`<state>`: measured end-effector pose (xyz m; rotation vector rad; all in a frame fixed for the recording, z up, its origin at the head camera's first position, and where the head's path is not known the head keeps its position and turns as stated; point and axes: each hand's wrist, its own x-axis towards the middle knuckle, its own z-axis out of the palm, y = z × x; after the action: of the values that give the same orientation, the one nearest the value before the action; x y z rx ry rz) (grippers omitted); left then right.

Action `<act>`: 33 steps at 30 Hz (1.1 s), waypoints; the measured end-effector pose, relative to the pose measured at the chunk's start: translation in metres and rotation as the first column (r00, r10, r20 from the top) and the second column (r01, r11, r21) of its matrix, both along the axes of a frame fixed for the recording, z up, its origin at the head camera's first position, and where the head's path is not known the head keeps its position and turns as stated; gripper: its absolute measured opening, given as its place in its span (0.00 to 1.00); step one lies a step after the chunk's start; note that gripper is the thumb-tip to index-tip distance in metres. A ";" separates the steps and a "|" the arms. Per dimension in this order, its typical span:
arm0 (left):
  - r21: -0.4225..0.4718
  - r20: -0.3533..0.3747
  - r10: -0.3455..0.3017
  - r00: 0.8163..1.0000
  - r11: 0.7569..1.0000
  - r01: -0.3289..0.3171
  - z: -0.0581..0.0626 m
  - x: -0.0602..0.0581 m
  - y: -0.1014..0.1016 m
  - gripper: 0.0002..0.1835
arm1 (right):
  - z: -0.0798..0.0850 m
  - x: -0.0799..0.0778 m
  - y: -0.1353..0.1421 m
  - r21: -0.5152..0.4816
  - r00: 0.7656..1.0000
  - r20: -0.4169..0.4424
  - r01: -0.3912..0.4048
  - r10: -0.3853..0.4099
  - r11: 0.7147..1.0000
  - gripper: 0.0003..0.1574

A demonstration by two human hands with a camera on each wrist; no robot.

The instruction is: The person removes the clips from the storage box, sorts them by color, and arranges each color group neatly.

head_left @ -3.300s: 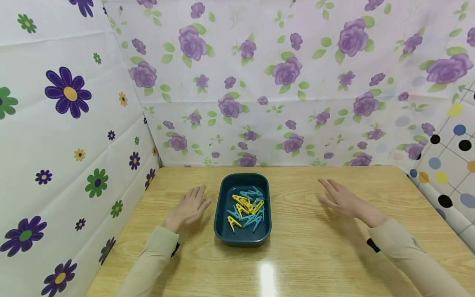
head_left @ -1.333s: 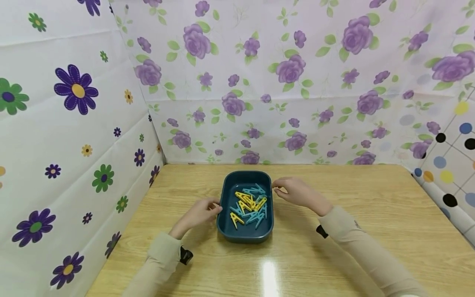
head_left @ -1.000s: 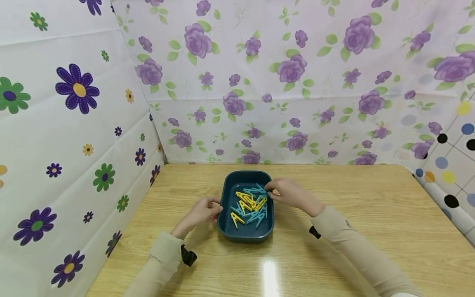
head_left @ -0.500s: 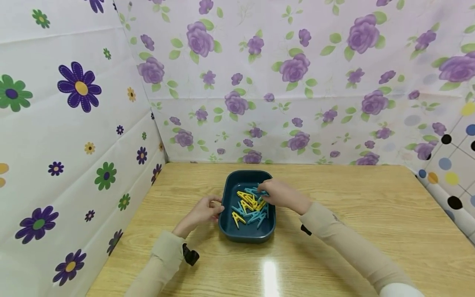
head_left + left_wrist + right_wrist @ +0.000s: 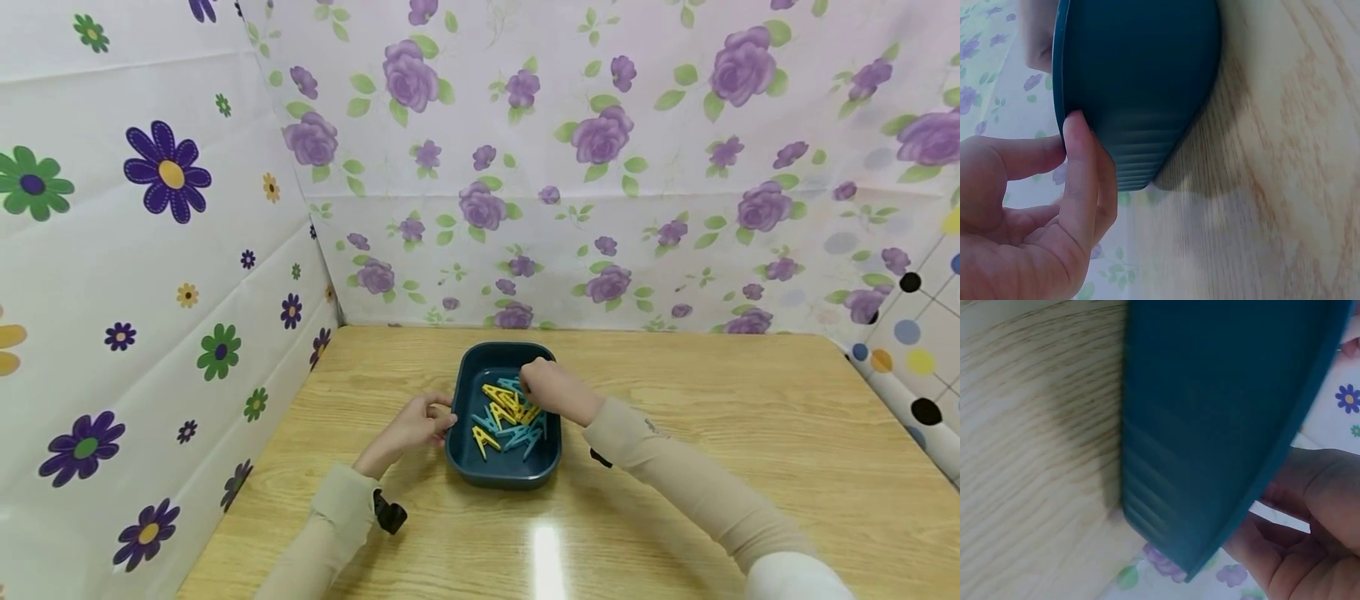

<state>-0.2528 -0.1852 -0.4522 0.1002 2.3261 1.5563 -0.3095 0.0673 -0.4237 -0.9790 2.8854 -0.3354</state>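
Observation:
A dark teal plastic bin (image 5: 504, 481) stands on the wooden table, holding several yellow clothespins (image 5: 485, 442) and several blue clothespins (image 5: 533, 439). At its left side, my left hand (image 5: 417, 423) pinches the rim; the left wrist view shows the thumb and fingers of this left hand (image 5: 1041, 231) on either side of the bin's edge (image 5: 1060, 75). My right hand (image 5: 558, 390) reaches over the right rim with bent fingers, down among the clothespins at the far right. In the right wrist view, the bin wall (image 5: 1222, 394) hides the fingertips of the right hand (image 5: 1329, 512).
The light wooden table (image 5: 712, 408) extends to both sides of the bin. Behind it hangs a sheet with purple roses (image 5: 600, 133), and a daisy-patterned sheet (image 5: 247, 333) lines the left side. A dotted sheet (image 5: 922, 358) is on the right.
Both hands have come in from the sides to the bin. The left took hold of the rim; the right passed over the right rim and down among the clothespins.

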 end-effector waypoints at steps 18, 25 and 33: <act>0.004 0.005 0.008 1.000 1.000 -0.008 -0.001 0.000 0.000 0.21 | -0.006 -0.004 0.001 -0.118 0.999 0.005 0.053 -0.053 0.992 0.13; 0.016 0.012 0.010 1.000 1.000 -0.011 0.000 0.000 0.000 0.21 | -0.010 -0.003 -0.001 -0.036 0.992 0.111 -0.056 0.060 0.998 0.15; 0.016 0.009 0.013 1.000 1.000 -0.014 -0.004 0.000 0.000 0.20 | -0.014 0.001 -0.006 -0.041 0.991 0.131 0.024 -0.019 0.999 0.09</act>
<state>-0.2525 -0.1854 -0.4566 0.0810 2.3121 1.5788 -0.3082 0.0610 -0.4377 -0.8971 2.7837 -0.4461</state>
